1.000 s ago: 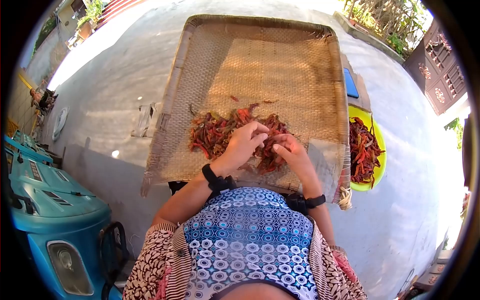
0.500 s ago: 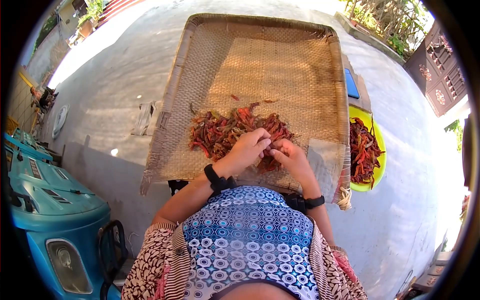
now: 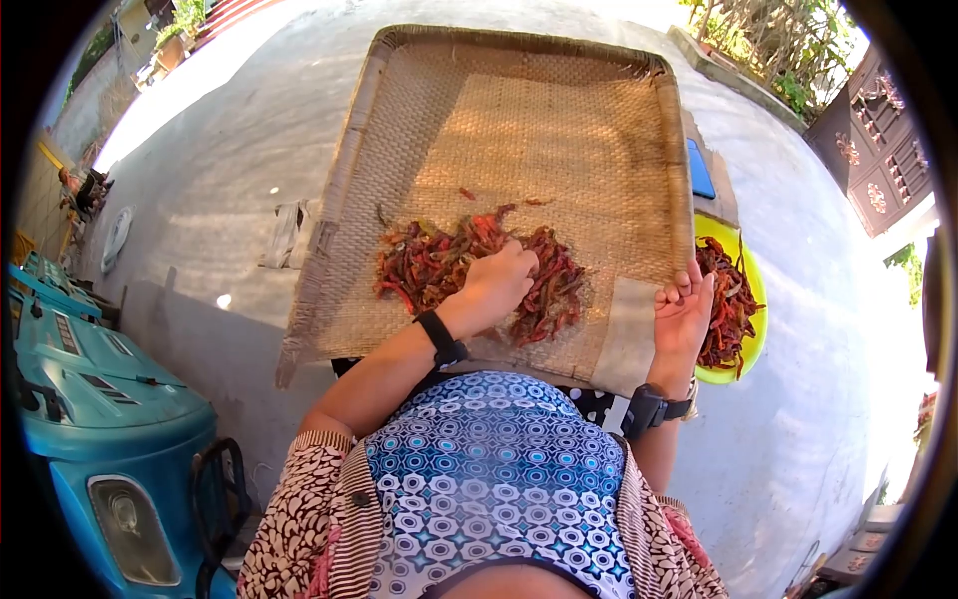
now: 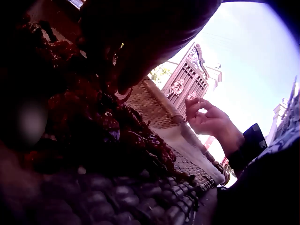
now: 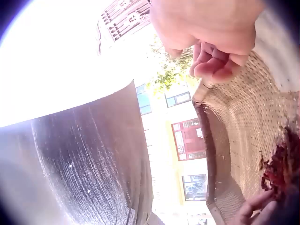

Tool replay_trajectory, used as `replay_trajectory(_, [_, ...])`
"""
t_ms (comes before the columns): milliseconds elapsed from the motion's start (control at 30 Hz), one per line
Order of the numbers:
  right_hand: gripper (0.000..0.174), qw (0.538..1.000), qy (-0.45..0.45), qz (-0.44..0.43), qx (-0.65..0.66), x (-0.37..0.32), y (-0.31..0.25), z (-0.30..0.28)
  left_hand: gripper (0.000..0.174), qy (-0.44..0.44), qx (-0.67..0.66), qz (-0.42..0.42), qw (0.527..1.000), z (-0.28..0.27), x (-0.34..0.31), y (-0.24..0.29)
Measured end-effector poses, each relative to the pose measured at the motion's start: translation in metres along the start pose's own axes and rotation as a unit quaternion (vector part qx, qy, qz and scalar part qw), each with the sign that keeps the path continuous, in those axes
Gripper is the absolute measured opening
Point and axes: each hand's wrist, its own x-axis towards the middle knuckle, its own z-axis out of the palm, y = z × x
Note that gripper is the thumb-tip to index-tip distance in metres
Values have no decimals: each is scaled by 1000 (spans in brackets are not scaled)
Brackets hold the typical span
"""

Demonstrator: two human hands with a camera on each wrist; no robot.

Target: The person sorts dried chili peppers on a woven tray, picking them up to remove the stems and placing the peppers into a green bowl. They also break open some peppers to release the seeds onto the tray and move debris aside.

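Dried red and brown chili peppers [image 3: 429, 265] lie heaped on a woven tray [image 3: 559, 130] in front of me. My left hand [image 3: 502, 285] is at the right half of the heap, its fingers bent down among the peppers. Its fingertips are hidden in the head view and dark in the left wrist view, so I cannot tell whether they pinch a pepper. My right hand [image 3: 682, 314] is raised over the tray's right edge, palm up, fingers loosely curled with nothing visible in them. Beside it stands a yellow basin [image 3: 760, 334] full of chili peppers [image 3: 733, 314].
A flat piece [image 3: 631, 329] covers the tray's near right corner. Past the right edge, a blue flat object [image 3: 701, 170] lies on cardboard [image 3: 723, 190]. A teal vehicle [image 3: 120, 419] stands at the left. Several loose peppers [image 3: 467, 194] lie beyond the heap.
Both hands were together over the heap. My right hand has moved right to the tray's edge by the basin and turned palm up; my left hand has dropped onto the peppers.
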Motion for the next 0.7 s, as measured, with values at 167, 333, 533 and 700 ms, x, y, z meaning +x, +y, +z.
replay_trajectory(167, [22,980,-38,76,-178,-18,32,12,15,25,20,28,999,14,9,9])
replay_trajectory(333, [17,894,-185,161,-375,-33,58,39,20,39,-47,-9,998,5,10,10])
replay_trajectory(533, [26,815,-282,97,-497,-37,75,48,20,79,-302,-89,946,-11,0,11])
replay_trajectory(700, [24,785,-311,218,-490,-47,63,65,19,88,-322,-122,935,-9,-4,10])
